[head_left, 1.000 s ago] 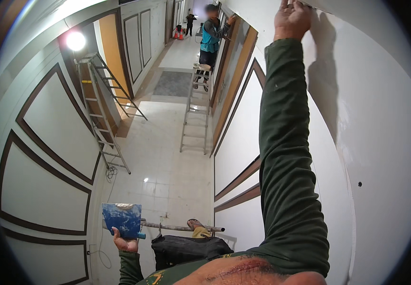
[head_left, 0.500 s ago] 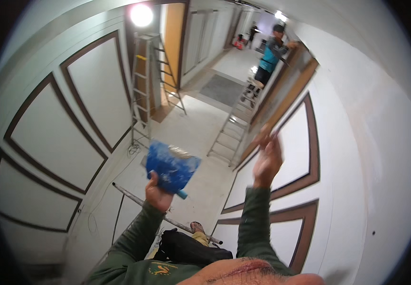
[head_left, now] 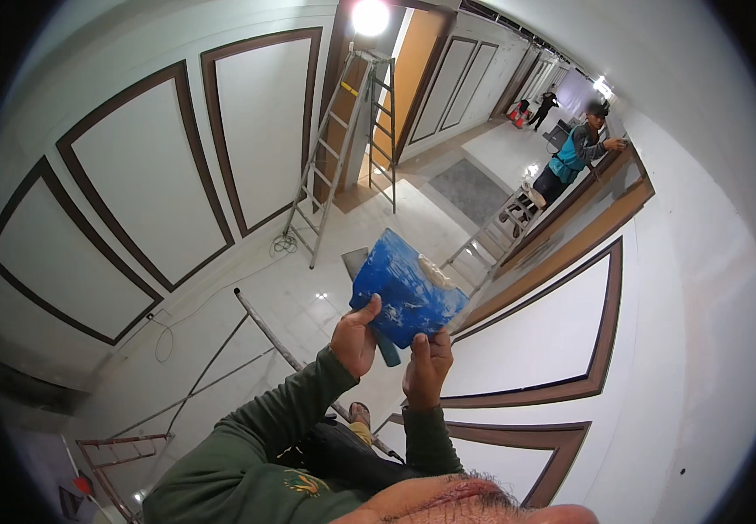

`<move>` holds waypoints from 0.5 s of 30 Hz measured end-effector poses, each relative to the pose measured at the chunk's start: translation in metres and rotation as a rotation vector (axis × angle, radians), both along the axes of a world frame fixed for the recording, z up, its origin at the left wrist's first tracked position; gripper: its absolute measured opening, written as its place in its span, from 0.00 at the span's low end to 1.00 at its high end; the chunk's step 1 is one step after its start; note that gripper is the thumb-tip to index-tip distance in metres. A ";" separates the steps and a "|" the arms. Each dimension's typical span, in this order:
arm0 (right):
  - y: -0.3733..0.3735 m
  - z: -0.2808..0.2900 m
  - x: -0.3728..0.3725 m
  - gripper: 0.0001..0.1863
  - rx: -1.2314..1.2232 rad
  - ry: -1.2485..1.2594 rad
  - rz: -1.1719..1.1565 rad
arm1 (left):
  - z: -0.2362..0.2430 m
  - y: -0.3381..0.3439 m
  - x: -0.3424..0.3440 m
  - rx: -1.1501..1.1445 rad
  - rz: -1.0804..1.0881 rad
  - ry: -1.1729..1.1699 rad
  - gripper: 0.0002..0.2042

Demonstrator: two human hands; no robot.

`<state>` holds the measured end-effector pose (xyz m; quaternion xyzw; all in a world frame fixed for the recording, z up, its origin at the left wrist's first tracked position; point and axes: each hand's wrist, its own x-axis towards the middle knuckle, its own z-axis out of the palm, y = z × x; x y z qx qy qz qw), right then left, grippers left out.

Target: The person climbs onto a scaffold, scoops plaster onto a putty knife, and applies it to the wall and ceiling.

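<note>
From where I stand, both arms are raised before the chest, elbows bent; the left forearm slants inward, the right comes up steeper and shorter. The left hand (head_left: pixel 354 345) clasps the near left edge of a blue plate (head_left: pixel 400 293), thumb laid on top. The right hand (head_left: pixel 428 371) is narrowed, thumb and a fingertip touching the near right corner; I can't tell whether it truly grips. The other left fingers are hidden beneath, as is whatever lies between a teal handle (head_left: pixel 388 350) and a grey blade (head_left: pixel 352 260) jutting out past the far left edge, so I can't say if they join.

The plate is on the person's side of the stepladder (head_left: pixel 343 166) and to its right. Its wider edge, carrying a cream lump (head_left: pixel 436 272), faces away and rightward from the stepladder; its long axis runs along that edge.
</note>
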<state>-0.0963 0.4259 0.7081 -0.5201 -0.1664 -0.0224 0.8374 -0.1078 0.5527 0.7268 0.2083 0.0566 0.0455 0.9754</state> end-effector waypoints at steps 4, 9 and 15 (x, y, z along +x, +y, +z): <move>0.025 0.027 -0.008 0.16 0.187 0.083 -0.082 | 0.006 0.021 -0.008 0.197 -0.104 0.013 0.14; 0.035 0.026 -0.029 0.20 0.210 -0.140 -0.095 | 0.026 0.024 -0.006 -0.015 -0.285 -0.022 0.15; 0.066 0.041 -0.049 0.22 -0.149 -0.295 -0.318 | 0.059 0.050 -0.020 0.100 -0.442 -0.056 0.15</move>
